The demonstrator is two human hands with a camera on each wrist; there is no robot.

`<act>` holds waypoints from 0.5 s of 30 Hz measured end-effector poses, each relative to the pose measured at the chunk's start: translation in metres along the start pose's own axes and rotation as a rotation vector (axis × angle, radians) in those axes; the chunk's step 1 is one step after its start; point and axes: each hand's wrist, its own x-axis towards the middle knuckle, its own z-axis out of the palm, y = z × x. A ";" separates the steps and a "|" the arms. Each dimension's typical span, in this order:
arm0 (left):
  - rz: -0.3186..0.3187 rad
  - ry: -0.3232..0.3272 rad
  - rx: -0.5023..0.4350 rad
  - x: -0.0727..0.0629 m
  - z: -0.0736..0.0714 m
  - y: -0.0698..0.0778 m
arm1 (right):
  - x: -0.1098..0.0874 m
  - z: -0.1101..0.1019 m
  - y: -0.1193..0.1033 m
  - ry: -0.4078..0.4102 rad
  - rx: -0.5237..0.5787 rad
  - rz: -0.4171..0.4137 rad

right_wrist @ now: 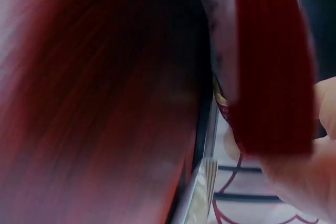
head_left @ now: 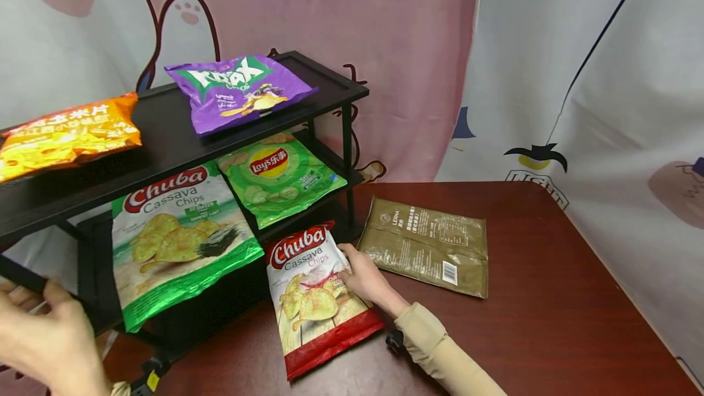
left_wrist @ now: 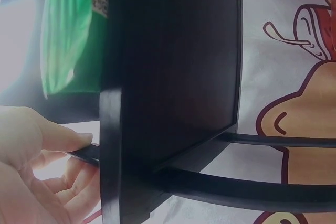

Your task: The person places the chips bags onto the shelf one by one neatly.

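My left hand (head_left: 57, 338) holds a bar of the black shelf rack (head_left: 165, 120) at its near left end. In the left wrist view, thumb and fingers close round a thin black leg (left_wrist: 88, 154) beside a board. My right hand (head_left: 367, 277) pinches the right edge of a red and white bag of Chuba cassava chips (head_left: 308, 316), tilted in front of the rack, its red lower end toward me. The right wrist view is blurred, with the bag's red end (right_wrist: 273, 72) close to the camera. A green-edged Chuba bag (head_left: 181, 246) lies on the middle shelf.
Beside it on that shelf is a green Lay's bag (head_left: 275, 185). The top shelf bears a purple chip bag (head_left: 236, 93) and an orange snack bag (head_left: 71, 139). A flat brown package (head_left: 423, 249) lies on the reddish-brown table (head_left: 550, 298), right of the rack.
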 end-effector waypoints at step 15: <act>-0.017 0.007 -0.043 0.001 0.000 -0.001 | 0.030 0.055 -0.018 -0.100 0.024 -0.047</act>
